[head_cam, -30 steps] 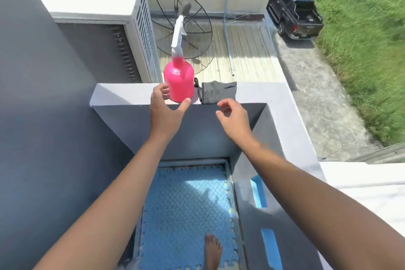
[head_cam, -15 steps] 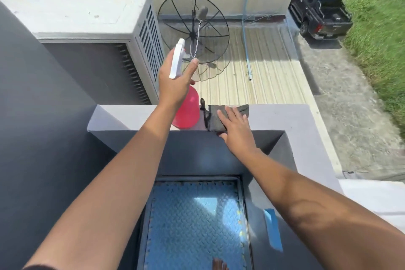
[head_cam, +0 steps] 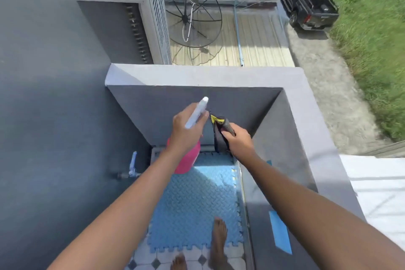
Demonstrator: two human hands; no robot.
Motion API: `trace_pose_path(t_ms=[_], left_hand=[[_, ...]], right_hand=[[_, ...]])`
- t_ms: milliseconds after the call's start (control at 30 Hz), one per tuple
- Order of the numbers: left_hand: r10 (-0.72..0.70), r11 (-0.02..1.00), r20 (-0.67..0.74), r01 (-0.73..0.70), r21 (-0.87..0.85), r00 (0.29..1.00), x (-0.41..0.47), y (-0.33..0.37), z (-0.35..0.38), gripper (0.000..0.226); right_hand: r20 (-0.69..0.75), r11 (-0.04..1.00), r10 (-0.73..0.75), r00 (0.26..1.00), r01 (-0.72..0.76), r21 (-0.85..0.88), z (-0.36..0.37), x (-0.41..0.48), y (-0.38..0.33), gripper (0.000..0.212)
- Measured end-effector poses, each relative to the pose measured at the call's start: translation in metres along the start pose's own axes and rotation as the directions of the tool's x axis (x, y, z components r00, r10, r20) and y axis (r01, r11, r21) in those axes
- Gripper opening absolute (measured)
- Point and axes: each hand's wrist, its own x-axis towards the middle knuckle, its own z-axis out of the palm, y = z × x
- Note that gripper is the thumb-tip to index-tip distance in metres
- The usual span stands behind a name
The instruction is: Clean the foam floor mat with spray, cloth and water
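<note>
A blue foam floor mat (head_cam: pixel 192 210) with a diamond pattern lies on the balcony floor below me. My left hand (head_cam: pixel 186 131) grips the white trigger head of a pink spray bottle (head_cam: pixel 188 160), held in the air over the mat's far end. Just to its right, my right hand (head_cam: pixel 235 140) is closed on a dark grey cloth (head_cam: pixel 219 140) with a yellow patch, which hangs down beside the bottle. One bare foot (head_cam: pixel 218 239) stands on the mat's near edge; the other is on the tiles.
Grey parapet walls (head_cam: pixel 197 76) enclose the balcony ahead and to the right. A water tap (head_cam: pixel 131 166) sticks out of the left wall near the mat. Black-and-white floor tiles (head_cam: pixel 153 258) show at the bottom. Beyond the wall are an air-conditioner unit and a satellite dish.
Both hands lifted the bottle and the cloth off the parapet ledge and brought them down over the mat. My view has tilted downward.
</note>
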Motion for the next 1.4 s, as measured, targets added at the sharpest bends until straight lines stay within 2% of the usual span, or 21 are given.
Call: trace_pose_path(t_ms=[100, 167, 300, 400, 500, 633, 700, 767, 933, 1067, 1167, 1233, 1300, 1400], left_hand=[[-0.111, 0.989, 0.060, 0.105, 0.104, 0.992, -0.073, -0.085, 0.010, 0.016], [-0.252, 0.958, 0.117, 0.230, 0.173, 0.961, -0.121, -0.147, 0.014, 0.016], [-0.438, 0.878, 0.182, 0.375, 0.299, 0.880, -0.205, -0.265, 0.020, 0.037], [-0.532, 0.798, 0.138, 0.441, 0.411, 0.835, -0.258, -0.357, 0.034, 0.033], [-0.544, 0.766, 0.133, 0.425, 0.482, 0.829, -0.300, -0.446, 0.051, 0.042], [-0.546, 0.745, 0.089, 0.434, 0.506, 0.833, -0.327, -0.546, 0.067, 0.036], [-0.556, 0.707, 0.018, 0.462, 0.535, 0.831, -0.329, -0.587, 0.075, 0.016], [-0.539, 0.685, -0.054, 0.474, 0.553, 0.841, -0.330, -0.624, 0.084, 0.038], [-0.479, 0.716, -0.114, 0.463, 0.522, 0.870, -0.325, -0.688, 0.100, 0.041], [-0.468, 0.823, 0.031, 0.422, 0.381, 0.883, -0.298, -0.731, 0.111, 0.029], [-0.497, 0.837, 0.123, 0.438, 0.327, 0.859, -0.282, -0.756, 0.113, 0.048], [-0.529, 0.807, 0.059, 0.480, 0.343, 0.847, -0.276, -0.772, 0.115, 0.058], [-0.545, 0.746, -0.077, 0.525, 0.410, 0.835, -0.275, -0.777, 0.111, 0.062], [-0.423, 0.747, -0.207, 0.468, 0.471, 0.882, -0.286, -0.773, 0.106, 0.053]], right_hand=[[-0.015, 0.994, 0.080, 0.997, -0.079, 0.071, 0.033, -0.050, 0.047, 0.010], [0.004, 0.982, 0.158, 0.987, -0.158, 0.100, 0.052, -0.079, 0.081, 0.012], [0.033, 0.934, 0.310, 0.950, -0.311, 0.173, 0.093, -0.114, 0.162, 0.014], [0.029, 0.883, 0.414, 0.910, -0.409, 0.233, 0.138, -0.125, 0.233, 0.018], [0.048, 0.862, 0.450, 0.892, -0.448, 0.236, 0.190, -0.127, 0.309, 0.021], [0.108, 0.883, 0.424, 0.899, -0.437, 0.169, 0.259, -0.121, 0.404, 0.024], [0.128, 0.898, 0.404, 0.906, -0.420, 0.134, 0.288, -0.111, 0.440, 0.024], [0.146, 0.918, 0.360, 0.922, -0.377, 0.121, 0.314, -0.097, 0.468, 0.023], [0.180, 0.968, 0.219, 0.959, -0.237, 0.085, 0.368, -0.045, 0.506, 0.020], [0.188, 0.993, 0.095, 0.978, -0.106, 0.051, 0.406, 0.007, 0.514, 0.018], [0.194, 0.999, 0.010, 0.981, -0.020, 0.050, 0.418, 0.043, 0.508, 0.021], [0.211, 0.997, -0.041, 0.977, 0.026, 0.073, 0.417, 0.063, 0.503, 0.020], [0.202, 0.995, -0.086, 0.976, 0.073, 0.072, 0.415, 0.075, 0.498, 0.017], [0.184, 0.992, -0.099, 0.978, 0.082, 0.100, 0.418, 0.083, 0.507, 0.019]])
